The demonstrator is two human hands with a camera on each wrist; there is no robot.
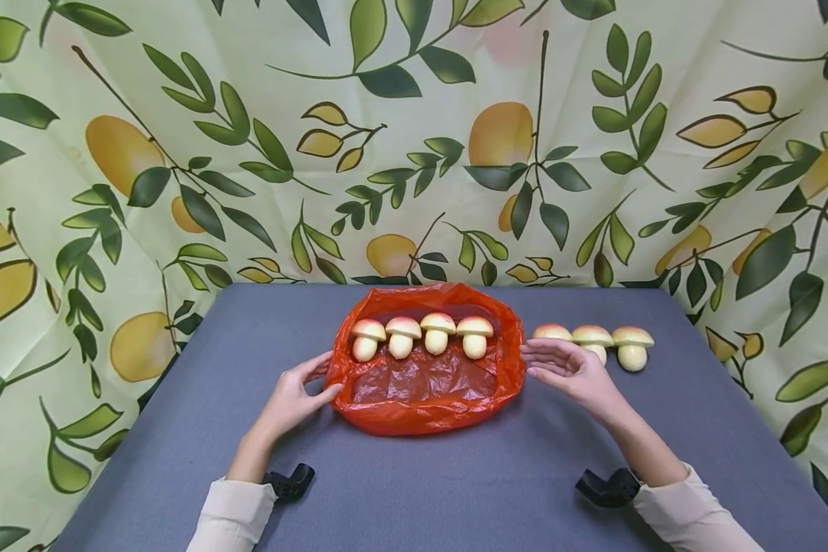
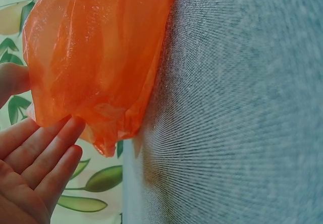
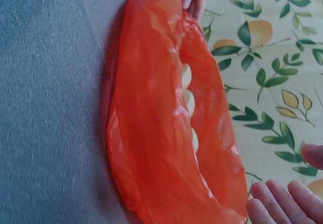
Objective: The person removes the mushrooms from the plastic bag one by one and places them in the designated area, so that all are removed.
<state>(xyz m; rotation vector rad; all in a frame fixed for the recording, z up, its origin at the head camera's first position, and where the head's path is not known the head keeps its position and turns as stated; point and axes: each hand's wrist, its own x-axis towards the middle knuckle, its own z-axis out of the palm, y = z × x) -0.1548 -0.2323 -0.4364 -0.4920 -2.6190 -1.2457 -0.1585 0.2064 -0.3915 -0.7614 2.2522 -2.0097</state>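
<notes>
An orange-red plastic bag [image 1: 414,422] lies wide open on the table, its rim spread into an oval. Inside, along the far side, toy mushrooms [image 1: 438,334] with pale stems and pink-tinged caps stand in a row; several show. My left hand [image 1: 293,397] is at the bag's left edge, fingers straight and fingertips at the plastic, as the left wrist view also shows [image 2: 38,168]. At the opposite edge my right hand [image 1: 576,376] extends its fingers toward the rim, thumb apart and palm empty. Three more mushrooms [image 1: 632,349] sit beyond that hand, one partly hidden by it.
The table has a blue-grey cloth [image 1: 414,491]. Behind it hangs a curtain [image 1: 414,153] printed with leaves and fruit. Black wrist devices [image 1: 291,483] sit at both cuffs.
</notes>
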